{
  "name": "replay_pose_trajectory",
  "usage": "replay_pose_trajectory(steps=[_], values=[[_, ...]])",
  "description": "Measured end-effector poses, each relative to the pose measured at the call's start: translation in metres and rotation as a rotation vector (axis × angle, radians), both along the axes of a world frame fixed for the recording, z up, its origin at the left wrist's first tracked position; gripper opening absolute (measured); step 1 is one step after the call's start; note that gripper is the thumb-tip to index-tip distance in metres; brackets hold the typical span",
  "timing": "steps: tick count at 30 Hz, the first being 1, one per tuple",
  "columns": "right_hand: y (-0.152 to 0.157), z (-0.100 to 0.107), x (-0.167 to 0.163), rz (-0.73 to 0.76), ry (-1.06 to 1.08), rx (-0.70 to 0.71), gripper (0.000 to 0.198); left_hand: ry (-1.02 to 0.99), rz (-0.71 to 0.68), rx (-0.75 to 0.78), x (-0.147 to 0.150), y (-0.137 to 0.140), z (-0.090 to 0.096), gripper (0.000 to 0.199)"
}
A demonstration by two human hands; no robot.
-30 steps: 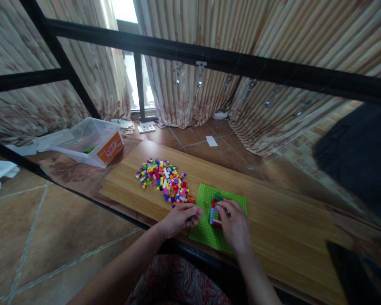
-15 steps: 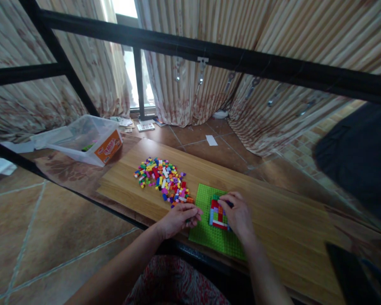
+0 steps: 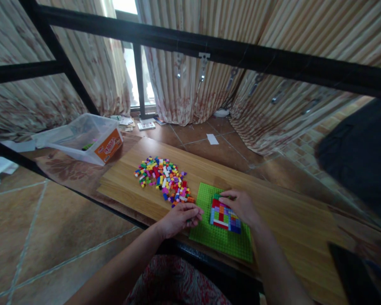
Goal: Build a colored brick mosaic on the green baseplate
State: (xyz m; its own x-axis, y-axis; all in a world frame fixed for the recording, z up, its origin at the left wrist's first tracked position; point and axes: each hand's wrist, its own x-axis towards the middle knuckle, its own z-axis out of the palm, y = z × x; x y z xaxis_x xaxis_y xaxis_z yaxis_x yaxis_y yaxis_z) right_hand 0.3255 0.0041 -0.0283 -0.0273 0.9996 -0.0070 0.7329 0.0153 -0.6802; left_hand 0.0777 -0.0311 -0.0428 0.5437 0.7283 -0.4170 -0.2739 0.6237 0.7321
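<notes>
On the wooden board [image 3: 292,228], green studded baseplate [image 3: 206,243] lies flat, set at an angle, with the multicoloured brick build [image 3: 224,216] on its middle to far part; build is low, roughly rectangular, mixed red, orange, lime, light blue and purple, white and red strips along the near side, dark blue at the near right corner, green brick [image 3: 216,196] at the far left corner. Right hand [image 3: 243,206] reaches over the far right side of the build, palm down, fingers bent and partly spread, thumb tip at or just above the far edge; can't tell if a brick is pinched there. Left hand [image 3: 179,218] sits at the left edge of the baseplate, fingers loosely curled in, thumb near index; can't tell what, if anything, is inside the curl. Loose brick pile [image 3: 167,176], many colours, spread on the board left of the baseplate, its near end just beyond the left hand. Clear plastic bin [image 3: 76,135] with orange label [image 3: 109,146] on brown patterned cloth [image 3: 60,169] past the board's left end, some green bits in it. Black metal rail [image 3: 165,36] crosses above, metal clips hanging below it; pleated curtains [image 3: 190,93] behind; white paper [image 3: 212,139] on the tiled floor [image 3: 66,220]; dark object at far right, too blurred to name
</notes>
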Motion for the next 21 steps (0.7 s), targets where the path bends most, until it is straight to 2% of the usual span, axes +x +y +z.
replay_pose_trajectory(steps=[5, 11, 15, 19, 21], values=[[0.005, 0.005, -0.001, 0.039, -0.047, -0.013, 0.016, -0.013, -0.003, -0.002, 0.000, 0.000, -0.002, 0.032], [0.001, 0.000, -0.003, 0.031, -0.063, 0.050, 0.018, -0.024, 0.019, 0.007, 0.001, 0.001, -0.004, 0.030], [-0.007, 0.000, -0.003, -0.099, 0.042, 0.087, 0.029, -0.054, 0.079, -0.025, 0.001, 0.000, -0.001, 0.028], [-0.024, 0.008, -0.011, -0.305, 0.150, 0.219, 0.037, -0.141, 0.143, -0.082, -0.002, -0.002, 0.002, 0.028], [-0.035, 0.012, -0.022, -0.318, 0.186, 0.249, 0.035, -0.197, 0.158, -0.105, -0.003, -0.001, 0.002, 0.030]])
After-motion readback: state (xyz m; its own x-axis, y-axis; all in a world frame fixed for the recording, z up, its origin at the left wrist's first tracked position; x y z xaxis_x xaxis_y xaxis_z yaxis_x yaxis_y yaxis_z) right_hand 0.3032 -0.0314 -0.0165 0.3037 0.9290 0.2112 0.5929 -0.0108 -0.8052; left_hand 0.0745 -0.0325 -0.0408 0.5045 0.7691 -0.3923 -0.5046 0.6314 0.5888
